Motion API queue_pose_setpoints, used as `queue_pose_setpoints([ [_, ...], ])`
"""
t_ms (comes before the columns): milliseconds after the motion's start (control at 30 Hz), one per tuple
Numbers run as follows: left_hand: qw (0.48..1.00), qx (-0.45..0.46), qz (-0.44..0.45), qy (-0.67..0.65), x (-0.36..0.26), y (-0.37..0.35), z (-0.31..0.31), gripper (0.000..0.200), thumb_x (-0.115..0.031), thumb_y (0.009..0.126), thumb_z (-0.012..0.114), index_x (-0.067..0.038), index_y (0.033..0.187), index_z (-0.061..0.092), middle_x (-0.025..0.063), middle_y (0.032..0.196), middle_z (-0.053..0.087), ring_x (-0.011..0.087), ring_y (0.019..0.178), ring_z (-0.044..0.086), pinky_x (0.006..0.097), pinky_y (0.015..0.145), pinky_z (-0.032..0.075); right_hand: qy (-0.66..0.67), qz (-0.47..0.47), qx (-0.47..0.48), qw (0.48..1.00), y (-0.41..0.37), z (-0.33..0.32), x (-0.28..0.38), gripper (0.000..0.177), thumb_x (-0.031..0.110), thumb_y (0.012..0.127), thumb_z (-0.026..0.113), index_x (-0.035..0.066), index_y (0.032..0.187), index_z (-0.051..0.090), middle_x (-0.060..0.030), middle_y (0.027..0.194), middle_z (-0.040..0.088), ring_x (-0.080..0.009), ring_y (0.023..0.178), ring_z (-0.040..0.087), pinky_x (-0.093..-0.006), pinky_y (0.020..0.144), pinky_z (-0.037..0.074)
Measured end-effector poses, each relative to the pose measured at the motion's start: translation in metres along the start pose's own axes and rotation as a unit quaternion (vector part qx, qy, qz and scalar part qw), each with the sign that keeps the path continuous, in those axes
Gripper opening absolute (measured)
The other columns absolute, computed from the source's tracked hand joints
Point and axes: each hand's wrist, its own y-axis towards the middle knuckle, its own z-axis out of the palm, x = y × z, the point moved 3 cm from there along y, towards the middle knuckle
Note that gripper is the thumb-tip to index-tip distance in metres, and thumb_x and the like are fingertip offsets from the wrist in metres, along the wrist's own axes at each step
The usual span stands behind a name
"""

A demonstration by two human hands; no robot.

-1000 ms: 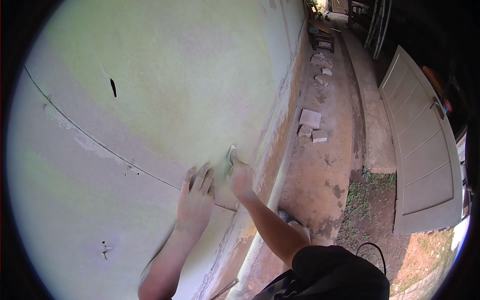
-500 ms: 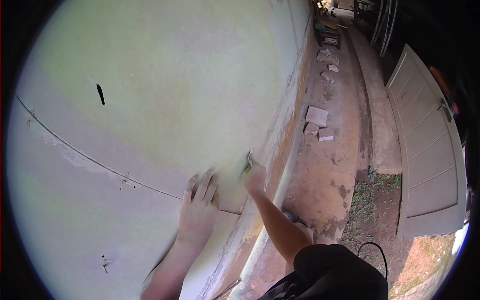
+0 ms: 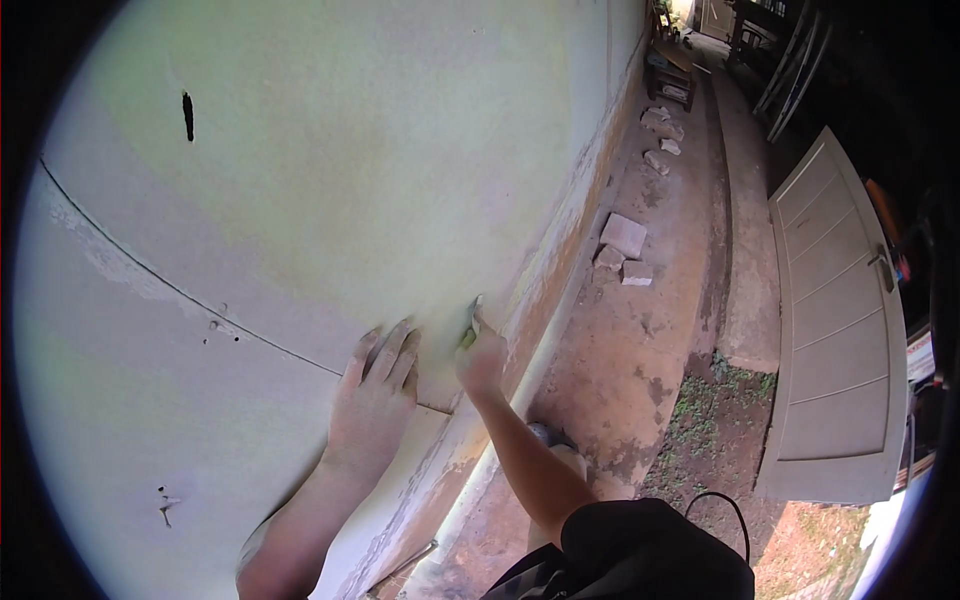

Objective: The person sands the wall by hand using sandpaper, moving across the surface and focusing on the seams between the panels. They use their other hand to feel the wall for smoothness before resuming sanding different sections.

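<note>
A pale green plastered wall (image 3: 300,180) fills the left of the view, crossed by a thin dark groove. My left hand (image 3: 375,395) lies flat against the wall, fingers spread, just below that groove. My right hand (image 3: 482,358) presses a small folded piece of sandpaper (image 3: 470,325) against the wall near its stained lower part. Both hands are dusty.
A small black hole (image 3: 187,115) marks the wall at upper left. Loose stone blocks (image 3: 622,240) lie on the dirt path along the wall base. A white panelled door (image 3: 835,340) lies flat at right. Furniture (image 3: 672,80) stands at the far end of the path.
My right hand slid along the wall with the sandpaper, out to the right and back left. My left hand stayed flat on the wall. The view shifted slightly.
</note>
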Motion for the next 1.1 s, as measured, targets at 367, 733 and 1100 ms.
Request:
queue_pose_setpoints([
  [367, 0.996, 0.043, -0.027, 0.068, -0.008, -0.009, 0.005, 0.05, -0.025, 0.097, 0.059, -0.015, 0.145, 0.064, 0.0009, 0.169, 0.041, 0.018, 0.161, 0.029, 0.0576, 0.13, 0.022, -0.019, 0.037, 0.0, 0.999, 0.015, 0.011, -0.028, 0.045, 0.007, 0.093, 0.06, -0.007, 0.136, 0.062, -0.0296, 0.095, 0.074, -0.0497, 0.091, 0.073, -0.0539, 0.08, 0.058],
  [733, 0.978, -0.09, -0.174, 0.076, -0.018, -0.052, 0.008, 0.045, -0.023, 0.096, 0.064, -0.023, 0.141, 0.067, -0.004, 0.163, 0.053, 0.015, 0.156, 0.039, 0.0555, 0.124, 0.013, 0.09, -0.239, 0.022, 0.966, -0.032, -0.068, 0.118, 0.08, -0.012, 0.083, 0.055, -0.01, 0.161, 0.036, -0.0308, 0.154, 0.053, -0.0416, 0.135, 0.061, -0.0425, 0.101, 0.058],
  [1100, 0.811, -0.104, -0.571, 0.07, -0.02, -0.194, -0.018, 0.09, -0.057, 0.089, 0.08, -0.024, 0.165, 0.045, 0.0227, 0.178, 0.017, 0.0459, 0.166, 0.004, 0.0719, 0.127, 0.0, -0.023, 0.018, 0.009, 1.0, 0.113, 0.003, -0.04, 0.055, 0.003, 0.099, 0.054, -0.007, 0.153, 0.05, -0.0292, 0.093, 0.076, -0.0508, 0.087, 0.073, -0.0558, 0.081, 0.058],
])
